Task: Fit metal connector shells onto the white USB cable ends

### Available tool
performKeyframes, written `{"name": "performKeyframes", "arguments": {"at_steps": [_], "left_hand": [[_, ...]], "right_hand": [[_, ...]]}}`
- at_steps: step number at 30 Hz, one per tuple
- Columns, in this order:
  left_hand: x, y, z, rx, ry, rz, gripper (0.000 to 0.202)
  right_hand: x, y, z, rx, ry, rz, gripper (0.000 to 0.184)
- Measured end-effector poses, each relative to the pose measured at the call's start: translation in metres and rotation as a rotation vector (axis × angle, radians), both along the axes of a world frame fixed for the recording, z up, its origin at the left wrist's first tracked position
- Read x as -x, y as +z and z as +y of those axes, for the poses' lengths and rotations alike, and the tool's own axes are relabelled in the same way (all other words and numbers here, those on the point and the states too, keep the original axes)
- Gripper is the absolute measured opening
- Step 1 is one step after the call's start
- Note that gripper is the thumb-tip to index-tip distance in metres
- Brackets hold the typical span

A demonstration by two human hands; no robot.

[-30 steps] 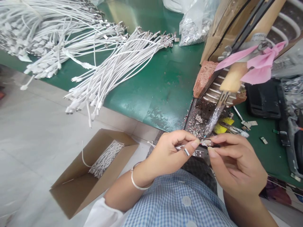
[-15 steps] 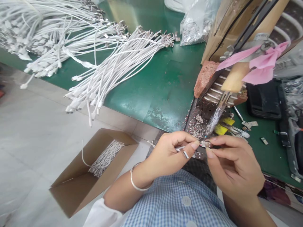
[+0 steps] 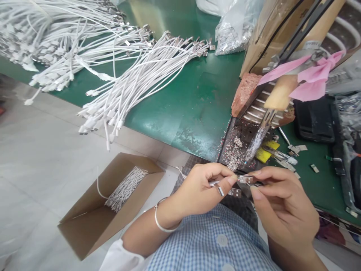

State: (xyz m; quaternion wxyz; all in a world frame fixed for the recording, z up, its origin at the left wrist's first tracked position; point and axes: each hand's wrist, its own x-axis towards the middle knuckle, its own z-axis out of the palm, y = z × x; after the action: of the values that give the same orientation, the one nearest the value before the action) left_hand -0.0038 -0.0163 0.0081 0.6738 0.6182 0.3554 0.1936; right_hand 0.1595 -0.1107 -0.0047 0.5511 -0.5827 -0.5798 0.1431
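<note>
My left hand [image 3: 201,190] pinches the end of a thin white cable close to my chest, and a second metal plug [image 3: 235,192] juts out below its fingers. My right hand [image 3: 282,205] is closed on the small metal connector [image 3: 244,179] at that cable's tip, fingertip to fingertip with the left. Both hands sit just below the tip of a soldering iron [image 3: 258,141] that slants down from a wooden handle [image 3: 280,94] wrapped in pink cloth [image 3: 310,77]. Solder scraps [image 3: 235,150] litter the dark tray under the iron.
Large bundles of white cables [image 3: 126,79] lie across the green table [image 3: 191,98]. An open cardboard box [image 3: 109,203] with cables stands on the floor at my left. A plastic bag of metal shells [image 3: 234,34], a brick [image 3: 244,94] and a black case [image 3: 314,120] sit near the iron.
Both hands have dropped slightly with the connector, away from the iron's tip. Nothing else has moved.
</note>
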Motion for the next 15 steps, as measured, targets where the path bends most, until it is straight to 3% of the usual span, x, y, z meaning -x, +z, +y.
{"name": "performKeyframes", "arguments": {"at_steps": [15], "left_hand": [[0.0034,-0.0012,-0.0031,0.004,-0.048,0.004,0.026]], "right_hand": [[-0.0007,-0.0021,-0.011,0.063,0.079,0.124,0.021]]}}
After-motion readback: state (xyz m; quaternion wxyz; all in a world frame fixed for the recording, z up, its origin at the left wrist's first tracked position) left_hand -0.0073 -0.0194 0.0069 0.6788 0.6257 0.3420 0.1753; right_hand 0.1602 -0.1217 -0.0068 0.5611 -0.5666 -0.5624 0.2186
